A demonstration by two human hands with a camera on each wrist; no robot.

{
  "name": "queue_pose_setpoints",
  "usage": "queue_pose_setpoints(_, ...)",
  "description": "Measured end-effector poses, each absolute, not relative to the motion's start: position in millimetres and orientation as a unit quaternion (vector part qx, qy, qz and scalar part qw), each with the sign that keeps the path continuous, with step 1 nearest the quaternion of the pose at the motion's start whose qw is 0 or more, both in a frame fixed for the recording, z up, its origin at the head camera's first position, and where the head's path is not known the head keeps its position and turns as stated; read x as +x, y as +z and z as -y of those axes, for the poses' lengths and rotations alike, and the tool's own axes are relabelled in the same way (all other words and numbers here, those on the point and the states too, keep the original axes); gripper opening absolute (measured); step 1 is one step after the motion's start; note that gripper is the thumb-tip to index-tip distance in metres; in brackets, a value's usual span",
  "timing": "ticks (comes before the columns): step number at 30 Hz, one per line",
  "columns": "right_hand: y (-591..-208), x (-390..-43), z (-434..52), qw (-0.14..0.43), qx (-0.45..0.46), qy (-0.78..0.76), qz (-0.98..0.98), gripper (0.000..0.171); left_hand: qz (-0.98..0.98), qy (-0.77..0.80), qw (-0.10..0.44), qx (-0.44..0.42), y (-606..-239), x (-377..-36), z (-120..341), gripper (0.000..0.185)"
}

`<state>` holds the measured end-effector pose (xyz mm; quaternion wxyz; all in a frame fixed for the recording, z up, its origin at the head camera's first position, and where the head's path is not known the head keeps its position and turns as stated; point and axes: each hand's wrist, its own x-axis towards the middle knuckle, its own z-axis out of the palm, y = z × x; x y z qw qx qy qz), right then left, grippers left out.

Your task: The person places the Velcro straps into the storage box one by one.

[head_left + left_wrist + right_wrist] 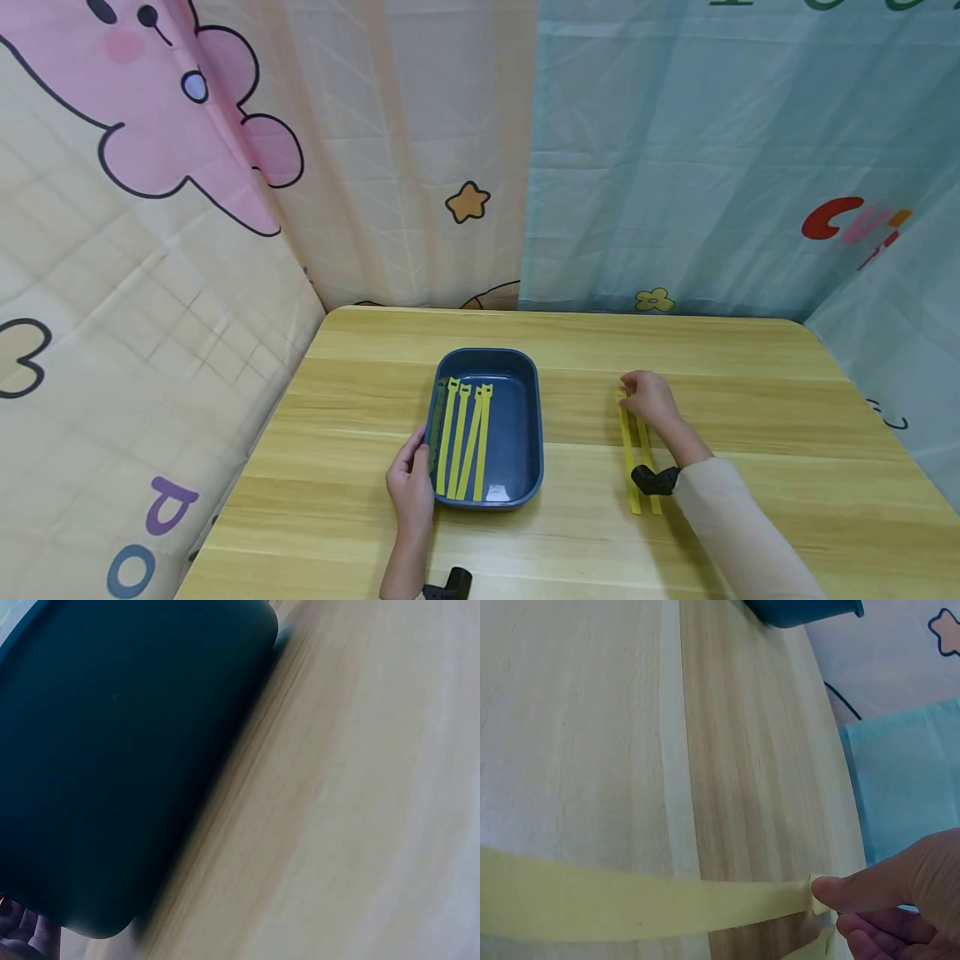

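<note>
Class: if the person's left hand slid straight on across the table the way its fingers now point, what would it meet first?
The left hand already rests against the near-left corner of the blue plastic tray; straight on, it would probably just push that tray, which holds yellow strips.

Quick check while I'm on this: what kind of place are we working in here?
Probably a small curtained-off work booth, not a home room. A wooden table is boxed in by cartoon-printed fabric curtains on three sides. On it sit only a blue tray and yellow strips.
</note>
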<state>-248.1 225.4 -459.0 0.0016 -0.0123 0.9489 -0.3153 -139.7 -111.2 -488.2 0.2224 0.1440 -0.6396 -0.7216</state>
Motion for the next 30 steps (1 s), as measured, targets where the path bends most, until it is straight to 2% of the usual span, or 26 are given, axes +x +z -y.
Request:
queue_pose_setpoints(17, -462.6, -250.7, -227.5, 0.007, -0.010, -0.315, -0.949, 0.035, 0.640, -0.723, 0.221, 0.140, -488.5, -141.0, 111.0, 0.030)
queue_pose_setpoints(30, -465.6, -250.1, -225.8, -0.009, -0.010, -0.316, -0.949, 0.034, 0.635, -0.724, 0.227, 0.143, -488.4, -140.7, 110.8, 0.030)
